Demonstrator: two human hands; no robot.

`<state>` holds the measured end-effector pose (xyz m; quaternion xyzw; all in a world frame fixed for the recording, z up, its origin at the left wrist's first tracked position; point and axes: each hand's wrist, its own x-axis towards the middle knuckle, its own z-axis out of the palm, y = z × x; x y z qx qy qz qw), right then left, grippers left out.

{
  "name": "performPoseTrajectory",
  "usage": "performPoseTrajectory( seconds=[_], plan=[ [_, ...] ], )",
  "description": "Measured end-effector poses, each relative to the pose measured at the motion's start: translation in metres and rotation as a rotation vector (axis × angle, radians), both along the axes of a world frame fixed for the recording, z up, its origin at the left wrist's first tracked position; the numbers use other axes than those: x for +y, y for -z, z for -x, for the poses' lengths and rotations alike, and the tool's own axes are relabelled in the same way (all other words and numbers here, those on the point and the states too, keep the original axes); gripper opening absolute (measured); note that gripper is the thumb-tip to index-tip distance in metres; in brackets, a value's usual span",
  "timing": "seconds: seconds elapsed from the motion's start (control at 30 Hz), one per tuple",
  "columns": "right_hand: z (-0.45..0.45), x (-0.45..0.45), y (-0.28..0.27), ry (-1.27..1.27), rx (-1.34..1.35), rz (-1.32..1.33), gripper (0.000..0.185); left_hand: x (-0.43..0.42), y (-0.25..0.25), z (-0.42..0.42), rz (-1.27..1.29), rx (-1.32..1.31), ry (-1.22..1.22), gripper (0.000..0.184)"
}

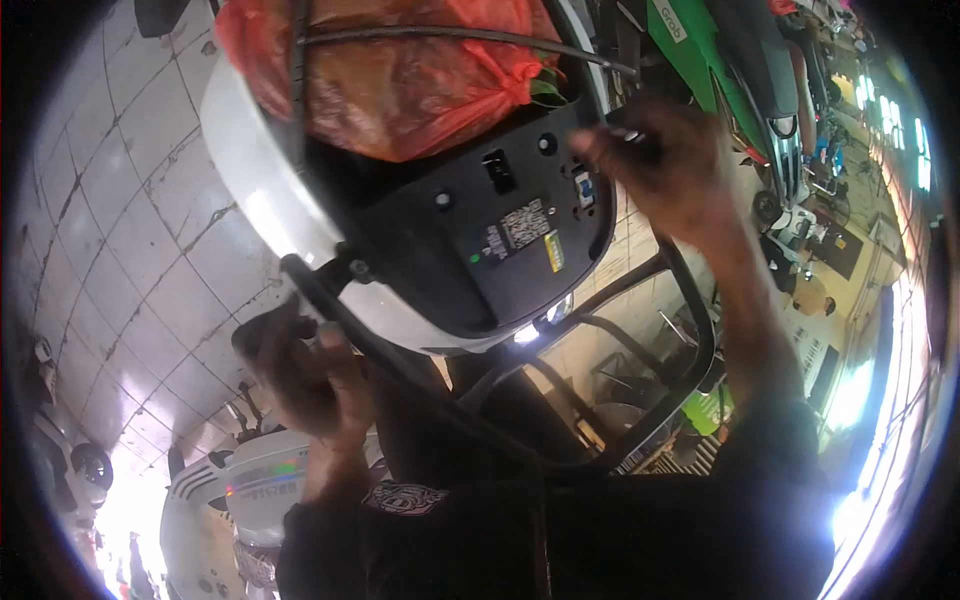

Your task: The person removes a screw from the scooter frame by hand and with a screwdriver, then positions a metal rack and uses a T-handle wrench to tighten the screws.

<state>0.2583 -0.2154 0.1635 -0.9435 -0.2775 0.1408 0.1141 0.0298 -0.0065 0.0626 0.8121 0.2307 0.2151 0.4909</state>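
Note:
In front of me is a white scooter (255, 195) with its under-seat compartment exposed. A red-orange plastic bag (400, 90) with brownish contents lies in it, crossed by dark straps (440, 34). Behind the bag is a black panel (400, 260) with a QR label (525, 225), a socket (498, 170) and small round fittings. My right hand (670, 170) is raised over the compartment's right edge, fingers curled around something dark and blurred. Beside the black grab rail (335, 310), my left hand (310, 380) is low, thumb up; its fingers are in shadow, and contact with the rail is unclear.
Pale floor tiles (130, 220) extend on the left. A green scooter part (690, 50) marked Grab and more scooters stand at the right. Another white scooter (215, 500) is at lower left. The black rail loops around the rear, close to my body.

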Motion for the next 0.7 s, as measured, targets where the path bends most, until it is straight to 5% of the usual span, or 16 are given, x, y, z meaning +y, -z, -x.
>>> performPoseTrajectory(
  seconds=[0.07, 0.2, 0.43, 0.63, 0.7],
  plan=[
    [-0.029, -0.050, 0.012, 0.060, -0.097, 0.045, 0.027, -0.004, -0.031, -0.042, -0.184, -0.012, 0.422, 0.034],
    [-0.055, -0.118, 0.040, 0.173, -0.147, -0.097, 0.030, -0.072, -0.041, -0.122, -0.154, -0.073, 0.785, 0.032],
    [-0.037, -0.169, 0.100, 0.414, 0.315, -0.525, 0.044, -0.145, -0.004, -0.183, -0.548, 0.053, 0.825, 0.023],
    [-0.025, -0.160, 0.116, 0.501, 0.575, -0.886, 0.042, -0.151, -0.013, -0.182, -0.459, 0.214, 0.800, 0.017],
    [-0.030, -0.165, 0.111, 0.552, 0.667, -0.928, 0.038, -0.161, -0.006, -0.185, -0.411, 0.032, 0.749, 0.016]
  ],
)
